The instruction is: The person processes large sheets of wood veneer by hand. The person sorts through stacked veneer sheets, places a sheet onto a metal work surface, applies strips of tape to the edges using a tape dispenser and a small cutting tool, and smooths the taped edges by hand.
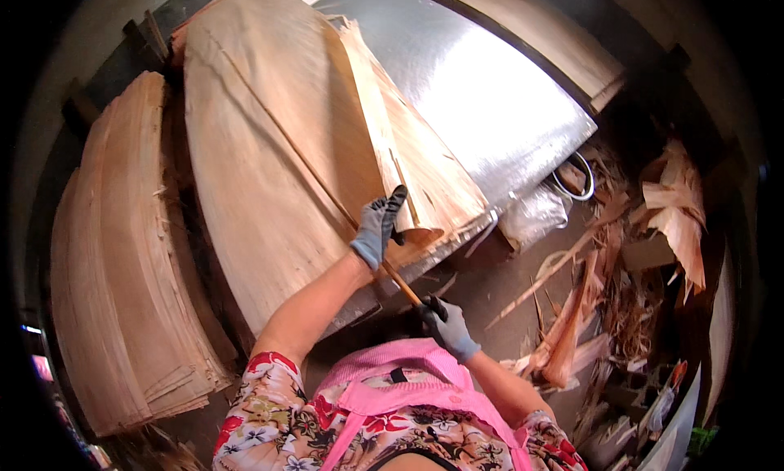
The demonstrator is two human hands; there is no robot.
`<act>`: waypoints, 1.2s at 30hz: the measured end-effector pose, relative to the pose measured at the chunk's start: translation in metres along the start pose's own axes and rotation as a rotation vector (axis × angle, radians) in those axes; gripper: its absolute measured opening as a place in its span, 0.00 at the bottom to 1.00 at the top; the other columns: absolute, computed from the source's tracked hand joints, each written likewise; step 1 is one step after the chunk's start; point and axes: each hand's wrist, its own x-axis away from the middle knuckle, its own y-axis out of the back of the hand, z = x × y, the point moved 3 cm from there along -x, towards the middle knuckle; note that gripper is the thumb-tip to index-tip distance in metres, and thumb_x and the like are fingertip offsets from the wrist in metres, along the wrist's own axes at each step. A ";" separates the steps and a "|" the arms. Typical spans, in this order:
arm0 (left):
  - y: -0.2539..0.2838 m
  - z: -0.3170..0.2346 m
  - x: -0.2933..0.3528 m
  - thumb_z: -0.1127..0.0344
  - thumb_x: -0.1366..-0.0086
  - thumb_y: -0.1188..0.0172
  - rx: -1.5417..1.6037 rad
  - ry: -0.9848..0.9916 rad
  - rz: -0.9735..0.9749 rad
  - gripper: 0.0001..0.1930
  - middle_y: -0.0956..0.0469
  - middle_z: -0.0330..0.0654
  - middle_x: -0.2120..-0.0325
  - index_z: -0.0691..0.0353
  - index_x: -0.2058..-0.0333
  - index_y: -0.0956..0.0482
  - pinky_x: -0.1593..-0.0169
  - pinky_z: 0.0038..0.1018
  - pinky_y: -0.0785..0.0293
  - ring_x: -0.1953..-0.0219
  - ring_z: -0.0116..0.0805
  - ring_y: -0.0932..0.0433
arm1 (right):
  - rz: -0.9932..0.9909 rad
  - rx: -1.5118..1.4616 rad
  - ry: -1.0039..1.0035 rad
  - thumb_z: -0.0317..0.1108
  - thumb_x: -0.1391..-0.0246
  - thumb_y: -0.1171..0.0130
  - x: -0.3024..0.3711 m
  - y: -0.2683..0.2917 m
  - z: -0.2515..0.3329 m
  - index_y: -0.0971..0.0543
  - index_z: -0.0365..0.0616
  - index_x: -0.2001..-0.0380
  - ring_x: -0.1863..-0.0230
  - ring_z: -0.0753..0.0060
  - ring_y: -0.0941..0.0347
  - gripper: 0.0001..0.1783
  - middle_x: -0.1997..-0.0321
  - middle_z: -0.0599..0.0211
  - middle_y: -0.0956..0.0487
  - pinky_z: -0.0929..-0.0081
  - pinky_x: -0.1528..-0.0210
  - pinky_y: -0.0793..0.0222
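Note:
My right hand, in a grey glove with black fingers, is closed around the near end of a long thin wooden stick. The stick runs diagonally up and left across a large pale wood veneer sheet. My left hand, gloved alike, lies over the stick farther along it. Its fingers stretch apart beside the curled edge of a folded veneer piece; whether the palm touches the stick is hidden. The veneer rests on a shiny metal table.
A thick stack of veneer sheets stands at the left. Torn veneer scraps litter the right side. Clear plastic and a white ring hang by the table's right corner. Another wooden sheet lies beyond the table.

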 end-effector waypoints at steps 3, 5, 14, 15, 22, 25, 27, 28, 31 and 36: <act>-0.002 -0.003 0.003 0.47 0.37 0.36 0.037 -0.032 0.034 0.22 0.32 0.36 0.87 0.58 0.80 0.26 0.87 0.30 0.32 0.88 0.29 0.32 | -0.064 -0.284 -0.154 0.35 0.36 0.45 0.015 -0.009 -0.007 0.22 0.39 0.59 0.76 0.85 0.36 0.10 0.74 0.79 0.29 0.83 0.73 0.38; 0.001 -0.005 -0.008 0.48 0.37 0.35 -0.085 -0.028 0.071 0.22 0.33 0.36 0.86 0.59 0.80 0.26 0.86 0.31 0.30 0.88 0.30 0.32 | -0.062 -0.215 -0.105 0.37 0.36 0.44 0.006 -0.012 -0.016 0.22 0.38 0.59 0.75 0.85 0.36 0.12 0.74 0.79 0.29 0.82 0.73 0.39; 0.026 0.009 -0.009 0.58 0.38 0.34 0.060 0.146 0.008 0.13 0.20 0.39 0.74 0.61 0.64 0.20 0.80 0.32 0.20 0.80 0.33 0.21 | 0.003 0.013 0.065 0.36 0.34 0.47 -0.009 -0.024 -0.039 0.25 0.43 0.52 0.75 0.86 0.35 0.12 0.73 0.77 0.27 0.83 0.73 0.37; 0.034 0.010 -0.009 0.58 0.38 0.34 0.083 0.157 0.003 0.13 0.20 0.39 0.74 0.62 0.62 0.20 0.80 0.32 0.19 0.80 0.34 0.21 | 0.042 0.045 0.111 0.35 0.35 0.48 -0.008 -0.028 -0.024 0.26 0.41 0.49 0.70 0.77 0.31 0.14 0.69 0.69 0.25 0.78 0.66 0.35; 0.013 -0.011 -0.025 0.70 0.40 0.32 -0.018 -0.115 0.127 0.08 0.18 0.34 0.69 0.62 0.62 0.17 0.69 0.19 0.26 0.73 0.22 0.23 | 0.138 0.317 0.264 0.27 0.38 0.50 -0.015 -0.031 0.010 0.33 0.39 0.40 0.68 0.75 0.26 0.23 0.65 0.58 0.21 0.74 0.62 0.28; 0.009 0.010 -0.039 0.68 0.41 0.31 -0.082 0.033 0.055 0.09 0.18 0.37 0.70 0.64 0.63 0.18 0.68 0.22 0.23 0.74 0.26 0.22 | 0.172 0.300 0.146 0.26 0.42 0.48 -0.011 -0.033 0.007 0.34 0.38 0.40 0.51 0.40 0.25 0.25 0.53 0.39 0.23 0.61 0.49 0.30; -0.006 0.011 -0.040 0.69 0.41 0.32 -0.137 -0.085 0.130 0.09 0.18 0.40 0.70 0.65 0.63 0.18 0.66 0.23 0.22 0.73 0.28 0.20 | 0.158 0.340 0.153 0.26 0.43 0.48 -0.004 -0.031 0.006 0.33 0.39 0.41 0.51 0.36 0.27 0.24 0.55 0.39 0.23 0.59 0.49 0.30; -0.009 0.017 -0.037 0.68 0.41 0.32 -0.125 -0.037 0.124 0.09 0.18 0.40 0.70 0.65 0.63 0.18 0.65 0.23 0.22 0.72 0.29 0.20 | 0.157 0.397 0.163 0.25 0.43 0.48 -0.004 -0.028 0.003 0.33 0.39 0.42 0.50 0.35 0.27 0.24 0.54 0.39 0.23 0.59 0.49 0.30; -0.006 0.027 -0.038 0.67 0.40 0.32 0.054 0.026 0.146 0.09 0.18 0.41 0.71 0.65 0.64 0.18 0.64 0.24 0.22 0.72 0.30 0.20 | 0.196 0.396 0.172 0.26 0.43 0.49 -0.009 -0.021 0.003 0.31 0.39 0.44 0.50 0.34 0.29 0.22 0.54 0.38 0.24 0.58 0.49 0.31; 0.007 0.020 -0.025 0.68 0.39 0.33 -0.141 0.007 -0.001 0.10 0.19 0.39 0.66 0.68 0.61 0.19 0.61 0.24 0.22 0.67 0.28 0.22 | 0.226 0.150 0.191 0.30 0.39 0.49 -0.026 -0.016 0.002 0.31 0.39 0.43 0.52 0.45 0.26 0.21 0.52 0.41 0.24 0.64 0.46 0.32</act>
